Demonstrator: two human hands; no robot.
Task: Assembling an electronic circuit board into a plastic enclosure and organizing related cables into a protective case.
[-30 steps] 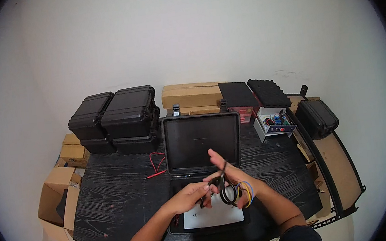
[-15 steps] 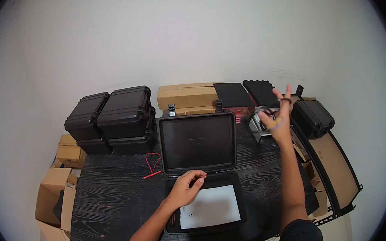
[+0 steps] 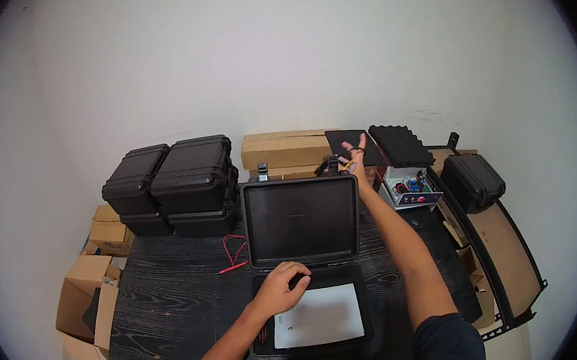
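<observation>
An open black hard case [image 3: 366, 290] lies in front of me, its lid [image 3: 301, 222] standing upright. In its base sits a flat white panel [image 3: 319, 316] with a small dark spot. My left hand [image 3: 284, 288] rests over the panel's upper left corner, fingers loosely curved and thumb apart, nothing visible in it. Beyond the lid's right top corner, my right hand [image 3: 355, 160] has two fingers raised with a black loop around them. It is closed on a dark item with a yellow part [image 3: 349, 165], whose exact kind I cannot tell; the lid's latch partly hides it.
A white electronics box [image 3: 412, 199] with exposed wires stands at the back right, near dark wavy foam [image 3: 401, 145] and a smaller black case [image 3: 473, 182]. Stacked black cases [image 3: 191, 175] stand back left, a red test lead [image 3: 233, 255] beside the lid. Long cardboard boxes [image 3: 285, 149] lie behind.
My right hand has swung left from above the electronics box to behind the lid's right corner, carrying the dark item. The left hand stays at the case. The view has shifted slightly.
</observation>
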